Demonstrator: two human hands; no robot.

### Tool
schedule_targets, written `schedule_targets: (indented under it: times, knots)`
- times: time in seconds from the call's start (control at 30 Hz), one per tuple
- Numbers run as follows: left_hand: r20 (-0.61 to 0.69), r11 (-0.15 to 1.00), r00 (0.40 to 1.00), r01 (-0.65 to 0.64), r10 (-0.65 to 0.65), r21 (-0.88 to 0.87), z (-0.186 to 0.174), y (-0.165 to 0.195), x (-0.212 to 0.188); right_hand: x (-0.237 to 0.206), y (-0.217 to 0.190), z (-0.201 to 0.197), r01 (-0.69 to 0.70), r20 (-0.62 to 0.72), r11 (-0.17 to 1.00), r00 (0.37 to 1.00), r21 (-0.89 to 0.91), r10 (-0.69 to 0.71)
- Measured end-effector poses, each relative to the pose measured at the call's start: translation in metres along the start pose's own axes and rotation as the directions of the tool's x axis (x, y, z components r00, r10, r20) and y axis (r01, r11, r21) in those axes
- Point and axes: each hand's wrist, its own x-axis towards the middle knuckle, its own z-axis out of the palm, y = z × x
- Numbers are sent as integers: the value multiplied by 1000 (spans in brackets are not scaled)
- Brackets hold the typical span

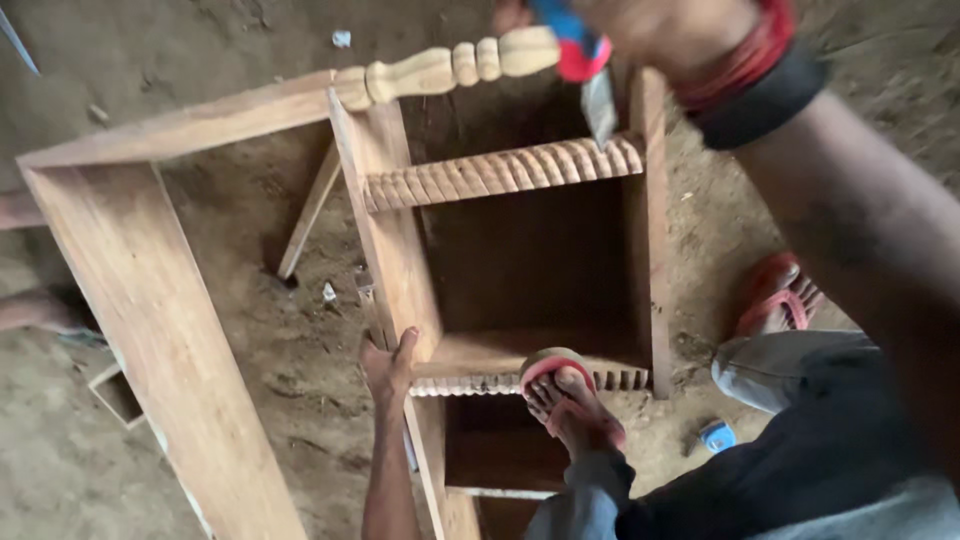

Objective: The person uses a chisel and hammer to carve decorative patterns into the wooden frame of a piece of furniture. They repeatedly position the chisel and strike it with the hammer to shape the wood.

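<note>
While a wide plank [170,330] lies at the left of the wooden frame [400,290] on the dirt floor [300,360], the left hand [390,365] braces the frame's middle upright, fingers wrapped around its edge. Two twisted rails [500,172] already sit between the uprights; a turned spindle [440,68] lies loose on top. At upper right, the right hand [660,30] holds a blue-handled chisel [590,70] over the upper rail, fingers cropped, so I cannot tell their grip.
</note>
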Motion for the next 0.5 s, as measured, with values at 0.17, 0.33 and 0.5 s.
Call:
schedule_targets:
  times: [0.17, 0.33, 0.5]
  knots:
    - [-29, 985, 987, -158, 157, -72, -18, 7, 6, 15, -1, 55, 112, 75, 987, 992, -115, -104]
    - [-115, 964, 993, -29, -1, -265, -46, 26, -15, -7, -36, 156, 272, 169, 846, 961, -458, -217]
    - [-84, 905, 994, -95, 66, -416, -71, 73, -37, -37, -25, 214, 157, 145, 833, 985, -530, -93]
